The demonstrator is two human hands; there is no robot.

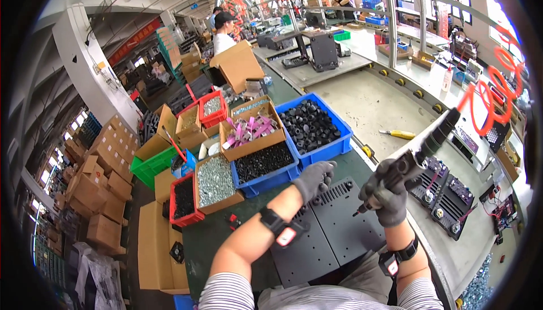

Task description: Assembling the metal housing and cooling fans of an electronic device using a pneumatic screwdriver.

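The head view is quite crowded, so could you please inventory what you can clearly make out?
flat metal plates: 2, black, before the person
cylindrical handheld driver: 1, black, in right hand
rectangular plastic bins: 2, blue, mid-bench
small plastic bins: 2, red, bench's left side
open cardboard boxes: several, brown, among bins
plastic crate: 1, green, left of bins
slim tool: 1, yellow, right of bins
finned panels: 2, black, right
coiled hose: 1, orange, upper right
stacked cardboard cartons: many, brown, far left
nearest co-worker: 1, white-topped, beyond bins
left hand: 1, grey-gloved, at plates' far edge
right hand: 1, grey-gloved, gripping driver
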